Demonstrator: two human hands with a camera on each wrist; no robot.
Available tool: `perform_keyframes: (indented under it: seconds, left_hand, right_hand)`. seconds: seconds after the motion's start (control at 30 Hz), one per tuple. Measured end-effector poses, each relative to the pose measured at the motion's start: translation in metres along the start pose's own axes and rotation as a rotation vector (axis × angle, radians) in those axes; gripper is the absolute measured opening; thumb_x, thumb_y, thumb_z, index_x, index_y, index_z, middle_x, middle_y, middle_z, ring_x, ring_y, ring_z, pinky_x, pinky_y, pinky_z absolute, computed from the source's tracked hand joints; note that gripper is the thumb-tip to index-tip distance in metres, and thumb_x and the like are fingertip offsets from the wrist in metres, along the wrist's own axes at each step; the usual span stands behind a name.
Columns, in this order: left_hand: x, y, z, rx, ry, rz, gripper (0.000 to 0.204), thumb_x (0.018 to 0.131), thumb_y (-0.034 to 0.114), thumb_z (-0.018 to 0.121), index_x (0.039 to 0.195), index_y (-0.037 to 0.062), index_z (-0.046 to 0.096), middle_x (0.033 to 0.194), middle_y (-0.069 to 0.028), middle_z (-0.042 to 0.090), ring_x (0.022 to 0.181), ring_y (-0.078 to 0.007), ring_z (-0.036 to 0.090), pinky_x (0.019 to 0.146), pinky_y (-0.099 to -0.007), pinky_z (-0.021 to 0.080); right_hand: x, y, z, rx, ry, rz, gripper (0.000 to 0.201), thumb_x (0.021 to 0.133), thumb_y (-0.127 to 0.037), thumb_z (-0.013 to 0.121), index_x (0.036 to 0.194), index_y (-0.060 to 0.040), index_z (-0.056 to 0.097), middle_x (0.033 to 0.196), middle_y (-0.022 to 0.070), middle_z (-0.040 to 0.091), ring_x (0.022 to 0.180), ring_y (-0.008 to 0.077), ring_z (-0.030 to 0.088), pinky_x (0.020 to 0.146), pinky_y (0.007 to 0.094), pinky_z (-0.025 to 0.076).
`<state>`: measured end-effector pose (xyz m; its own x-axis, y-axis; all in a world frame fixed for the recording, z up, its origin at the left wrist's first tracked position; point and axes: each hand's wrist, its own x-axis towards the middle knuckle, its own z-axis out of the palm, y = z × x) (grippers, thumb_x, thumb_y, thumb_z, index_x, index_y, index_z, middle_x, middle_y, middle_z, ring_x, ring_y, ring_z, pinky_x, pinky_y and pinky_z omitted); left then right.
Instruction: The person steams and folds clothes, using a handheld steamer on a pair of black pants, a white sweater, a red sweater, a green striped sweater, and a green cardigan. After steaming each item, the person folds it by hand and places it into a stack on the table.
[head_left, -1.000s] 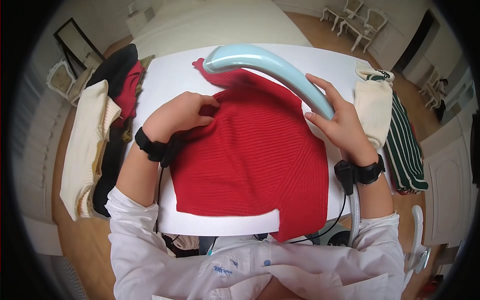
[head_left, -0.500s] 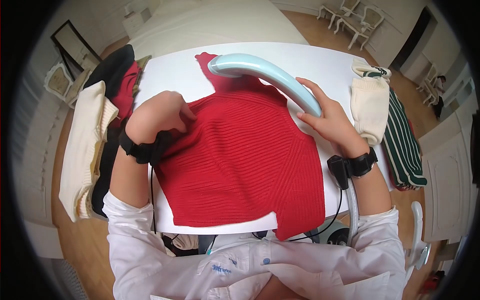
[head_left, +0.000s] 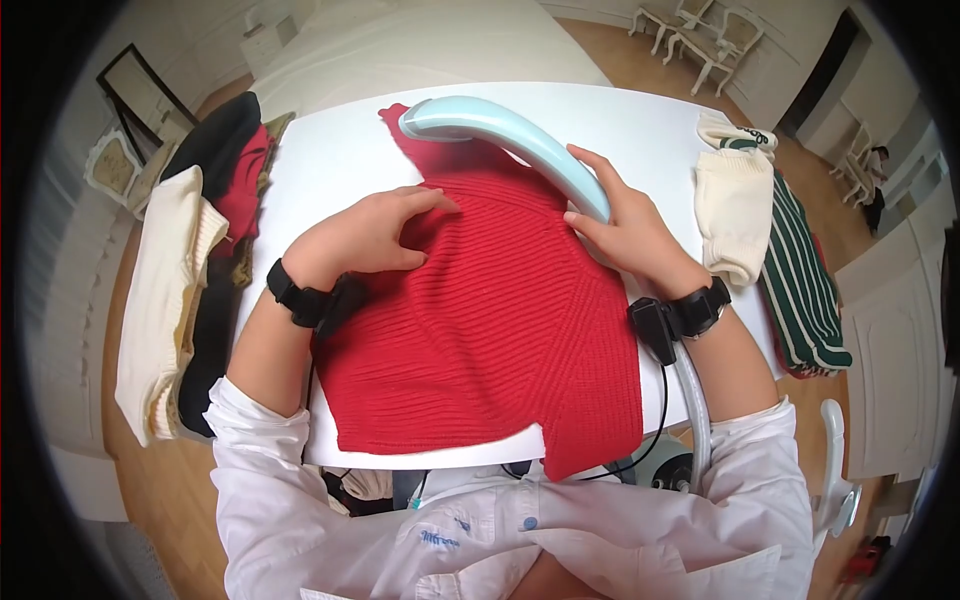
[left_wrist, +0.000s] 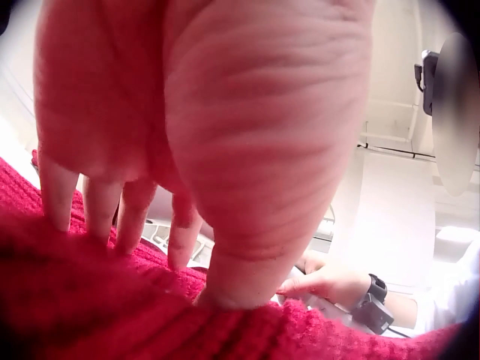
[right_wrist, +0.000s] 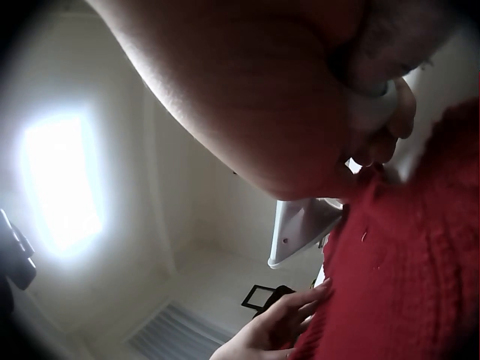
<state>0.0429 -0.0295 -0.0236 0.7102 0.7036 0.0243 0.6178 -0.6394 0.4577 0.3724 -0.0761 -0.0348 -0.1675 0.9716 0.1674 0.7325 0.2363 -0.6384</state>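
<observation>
A red ribbed-knit sweater (head_left: 490, 300) lies spread on the white table (head_left: 330, 140). My left hand (head_left: 365, 232) rests on its left part, fingers and thumb apart. In the left wrist view the fingertips (left_wrist: 180, 251) press down into the red knit. My right hand (head_left: 630, 230) holds the handle of a light blue garment steamer (head_left: 520, 135), with fingers and thumb round it. The steamer's wide head lies over the sweater's far part, near the narrow red end. In the right wrist view the steamer head (right_wrist: 300, 229) shows beyond the right hand, just above the knit.
Folded cream (head_left: 160, 300) and black (head_left: 208, 330) knits hang over the table's left edge. At the right edge lie a cream knit (head_left: 735, 215) and a green striped garment (head_left: 800, 280). The steamer's hose (head_left: 692, 410) runs down by the right forearm. A bed (head_left: 450, 50) stands beyond.
My left hand lifted the sweater's left side outward, then came back over it with fingers spread. The sweater's left part now lies further left. The right hand and steamer shifted slightly left.
</observation>
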Motion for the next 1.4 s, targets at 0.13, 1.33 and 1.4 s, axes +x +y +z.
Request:
perform_keyframes:
  seconds: [0.13, 1.33, 1.4]
  left_hand:
    - [0.001, -0.008, 0.003, 0.044, -0.040, 0.034, 0.062, 0.080, 0.009, 0.075, 0.141, 0.0159, 0.065, 0.151, -0.0220, 0.056, 0.136, -0.0389, 0.057, 0.116, -0.0394, 0.046]
    - [-0.023, 0.057, 0.022, 0.299, -0.028, 0.053, 0.024, 0.080, 0.022, 0.084, 0.083, 0.0004, 0.073, 0.084, -0.0183, 0.071, 0.090, -0.0373, 0.071, 0.084, -0.0455, 0.057]
    - [-0.025, 0.055, 0.025, 0.307, 0.050, 0.106, 0.025, 0.079, 0.022, 0.085, 0.084, 0.0010, 0.073, 0.084, -0.0175, 0.071, 0.091, -0.0371, 0.070, 0.083, -0.0456, 0.057]
  right_hand:
    - [-0.011, -0.009, -0.017, 0.014, 0.079, -0.099, 0.073, 0.091, -0.019, 0.075, 0.156, -0.0258, 0.044, 0.118, 0.0237, 0.073, 0.104, 0.0381, 0.073, 0.092, 0.0438, 0.056]
    - [0.070, -0.108, -0.001, -0.486, -0.092, -0.378, 0.064, 0.083, -0.003, 0.070, 0.145, -0.0086, 0.057, 0.095, 0.0290, 0.071, 0.086, 0.0428, 0.071, 0.080, 0.0453, 0.056]
    - [0.099, -0.109, 0.016, -0.471, -0.072, -0.403, 0.064, 0.081, 0.001, 0.066, 0.144, -0.0065, 0.059, 0.099, 0.0296, 0.071, 0.088, 0.0428, 0.071, 0.082, 0.0450, 0.056]
